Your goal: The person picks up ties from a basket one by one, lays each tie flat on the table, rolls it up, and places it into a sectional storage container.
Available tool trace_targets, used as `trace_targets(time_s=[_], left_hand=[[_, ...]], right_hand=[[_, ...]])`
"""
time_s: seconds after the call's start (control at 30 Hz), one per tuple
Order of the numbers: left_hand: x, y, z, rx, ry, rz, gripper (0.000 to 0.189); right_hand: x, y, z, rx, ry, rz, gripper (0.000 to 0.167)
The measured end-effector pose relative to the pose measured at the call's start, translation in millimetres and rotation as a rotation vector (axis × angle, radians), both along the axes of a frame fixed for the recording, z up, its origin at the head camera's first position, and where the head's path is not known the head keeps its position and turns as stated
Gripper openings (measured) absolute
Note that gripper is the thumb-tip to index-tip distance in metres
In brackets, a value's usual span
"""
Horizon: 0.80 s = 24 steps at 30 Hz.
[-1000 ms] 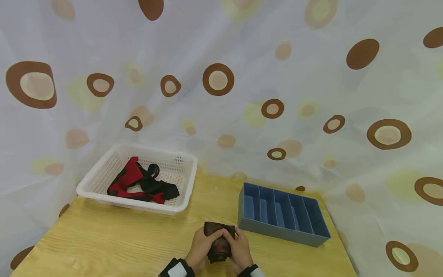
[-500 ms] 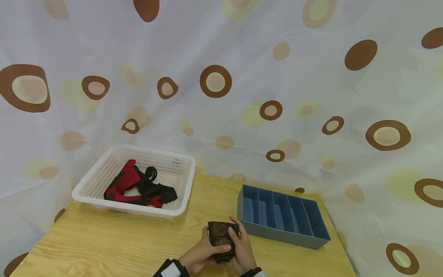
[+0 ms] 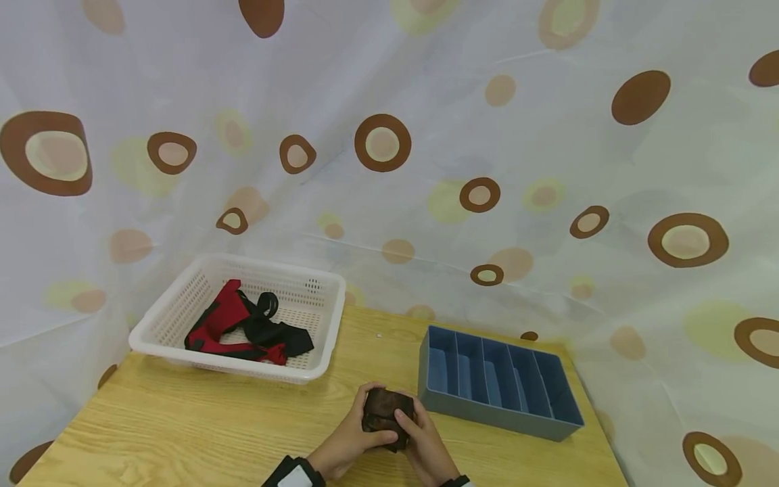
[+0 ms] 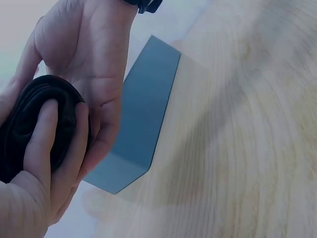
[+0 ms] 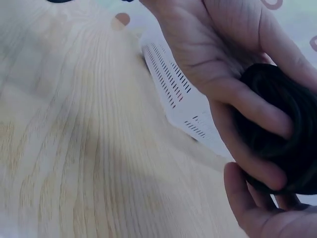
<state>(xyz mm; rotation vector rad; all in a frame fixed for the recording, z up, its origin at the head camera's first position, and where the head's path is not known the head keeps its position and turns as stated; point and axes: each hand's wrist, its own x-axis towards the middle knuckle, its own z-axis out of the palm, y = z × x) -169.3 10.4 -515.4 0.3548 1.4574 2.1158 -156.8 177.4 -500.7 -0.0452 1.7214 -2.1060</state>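
Note:
A dark brown-black cloth, rolled into a compact bundle, is held between both hands above the front of the table. My left hand grips its left side, the thumb across the near part and the fingers around the far edge. On the other side, my right hand holds the bundle with its thumb lying on top. Both wrist views show fingers curled over the thick layered folds. Whether the cloth is a necktie cannot be told.
A white perforated basket at the back left holds a red-and-black cloth and a black cloth strip. A blue-grey divided box stands right of my hands. A patterned sheet hangs behind the wooden table.
The narrower near end has been gathered into the bundle, which looks shorter. My thumbs have moved apart from their touching position, and my hands have shifted around the cloth.

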Motion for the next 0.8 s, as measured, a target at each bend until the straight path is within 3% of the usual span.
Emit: trace_targets(time_s=[0.1, 0.3, 0.4, 0.53, 0.8], left_hand=[[0.8, 0.2, -2.8, 0.003, -0.006, 0.030, 0.081], [4.0, 3.1, -4.2, -0.035, 0.027, 0.165, 0.079], [5.1, 3.8, -4.4, -0.049, 0.039, 0.202, 0.077], [5.4, 2.6, -6.7, -0.080, 0.062, 0.183, 0.073], [4.7, -1.5, -12.8, -0.150, 0.099, 0.050, 0.085]], right_hand=[[1.1, 2, -1.0, 0.003, 0.009, 0.032, 0.062], [3.2, 3, -3.3, -0.009, 0.039, 0.062, 0.066], [5.1, 2, -5.4, -0.010, 0.052, 0.060, 0.070], [7.6, 3, -8.8, 0.006, 0.074, 0.034, 0.070], [9.1, 4, -14.2, 0.116, 0.155, -0.075, 0.067]])
